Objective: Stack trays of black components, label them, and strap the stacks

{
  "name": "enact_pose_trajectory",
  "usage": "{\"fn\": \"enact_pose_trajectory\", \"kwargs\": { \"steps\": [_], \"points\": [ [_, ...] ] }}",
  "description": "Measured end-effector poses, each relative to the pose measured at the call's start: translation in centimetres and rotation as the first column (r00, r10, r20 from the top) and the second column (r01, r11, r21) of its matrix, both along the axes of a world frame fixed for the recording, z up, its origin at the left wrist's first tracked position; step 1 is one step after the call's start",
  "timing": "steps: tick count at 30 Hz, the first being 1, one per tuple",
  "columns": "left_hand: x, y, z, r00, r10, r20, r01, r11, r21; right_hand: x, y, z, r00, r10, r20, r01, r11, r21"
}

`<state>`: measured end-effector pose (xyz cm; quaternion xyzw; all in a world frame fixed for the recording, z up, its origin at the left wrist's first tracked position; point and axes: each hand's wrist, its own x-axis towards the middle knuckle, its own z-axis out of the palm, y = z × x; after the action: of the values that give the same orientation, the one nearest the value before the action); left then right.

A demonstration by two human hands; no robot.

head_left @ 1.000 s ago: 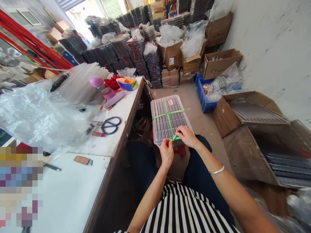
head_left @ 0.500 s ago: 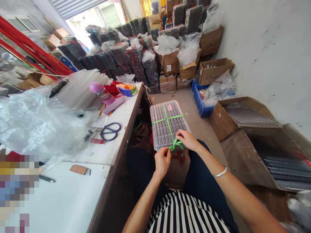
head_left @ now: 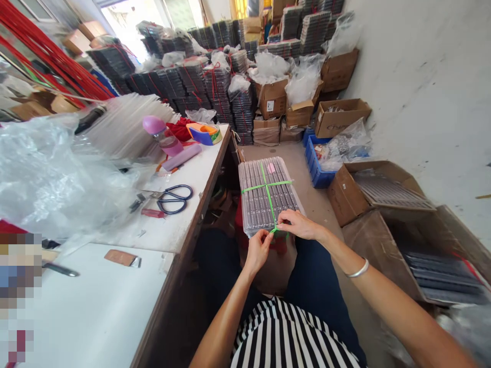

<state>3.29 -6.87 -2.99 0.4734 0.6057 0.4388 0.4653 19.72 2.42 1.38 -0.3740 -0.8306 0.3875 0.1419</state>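
A stack of clear plastic trays (head_left: 253, 207) holding dark rod-like pieces rests in front of my knees, with a red support partly visible beneath. Green ribbon (head_left: 269, 198) crosses over its top, and a small pink label (head_left: 271, 167) shows near the far edge. At the stack's near edge, my left hand (head_left: 260, 249) pinches the ribbon between thumb and fingers. My right hand (head_left: 295, 224) is closed on the ribbon just to the right, close to the left fingertips. The knot between them is small and partly covered by fingers.
On the white table (head_left: 115, 301) at left lie scissors (head_left: 174, 199), a brown-handled blade (head_left: 123, 257), tape (head_left: 205, 134) and plastic bags (head_left: 57, 174). Open cardboard boxes (head_left: 347, 197) and a blue crate (head_left: 320, 174) stand at right. Wrapped stacks (head_left: 242, 115) line the back.
The loose green loops between my hands have drawn into a smaller, tighter knot. Both hands stay at the stack's near edge, the right slightly lower. The camera view has shifted a little.
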Motion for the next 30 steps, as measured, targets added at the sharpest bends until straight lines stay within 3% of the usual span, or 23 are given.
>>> {"fn": "enact_pose_trajectory", "kwargs": {
  "steps": [7, 12, 16, 19, 23, 26, 30],
  "points": [
    [0.4, -0.1, -0.1, 0.980, 0.015, -0.200, -0.006, 0.999, 0.043, 0.5, 1.4, 0.8, 0.987, 0.145, 0.064, -0.140, 0.987, -0.082],
    [0.6, -0.3, -0.7, 0.976, -0.003, -0.218, 0.012, 0.999, 0.040, 0.2, 1.2, 1.4, 0.990, 0.095, 0.106, -0.103, 0.992, 0.075],
    [0.6, -0.5, -0.8, 0.975, -0.021, -0.219, 0.031, 0.999, 0.041, 0.1, 0.8, 1.5, 0.973, 0.129, 0.189, -0.165, 0.968, 0.189],
    [0.8, -0.6, -0.6, 0.972, -0.033, -0.231, 0.049, 0.997, 0.066, -0.4, 0.6, 0.7, 0.968, 0.022, 0.249, -0.107, 0.937, 0.332],
    [1.2, -0.3, -0.3, 0.945, -0.037, -0.324, 0.090, 0.984, 0.152, -1.6, 0.7, -1.6, 0.946, -0.192, 0.261, 0.029, 0.852, 0.523],
    [1.4, 0.2, -0.4, 0.917, -0.036, -0.398, 0.118, 0.976, 0.183, -2.2, 1.2, -3.1, 0.927, -0.281, 0.250, 0.083, 0.801, 0.593],
    [1.5, 0.6, -1.5, 0.867, -0.026, -0.497, 0.159, 0.961, 0.227, -2.3, 1.5, -3.9, 0.909, -0.353, 0.224, 0.140, 0.762, 0.632]
  ]
}}
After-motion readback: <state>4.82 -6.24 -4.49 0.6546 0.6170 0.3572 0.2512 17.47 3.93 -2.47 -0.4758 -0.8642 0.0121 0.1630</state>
